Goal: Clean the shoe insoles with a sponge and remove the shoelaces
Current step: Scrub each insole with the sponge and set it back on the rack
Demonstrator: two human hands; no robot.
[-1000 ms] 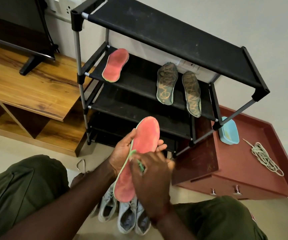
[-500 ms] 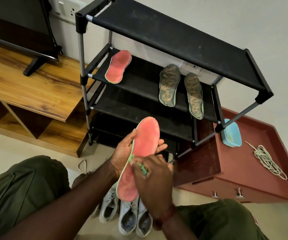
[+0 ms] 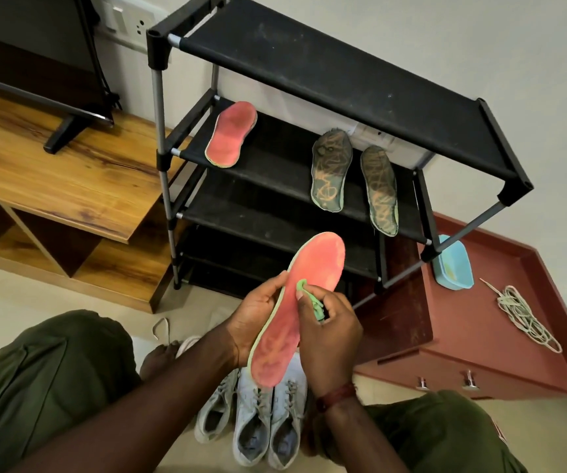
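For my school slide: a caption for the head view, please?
Left hand holds a pink insole; right hand presses a green sponge on it.

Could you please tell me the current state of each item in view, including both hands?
Held insole: raised, pink face up.
Green sponge: crumpled, touching that insole.
Left hand: grips the insole's edge.
Right hand: pinches the sponge.
Second pink insole: lying on the rack's second shelf.
Dark insoles: side by side, same shelf.
Shoes: on the floor, laced.
Loose laces: bundled on the red cabinet.
Blue bowl: upright on that cabinet.

Left hand [image 3: 257, 319] holds insole [image 3: 321, 264]; right hand [image 3: 333, 339], seemingly, sponge [image 3: 313, 304].
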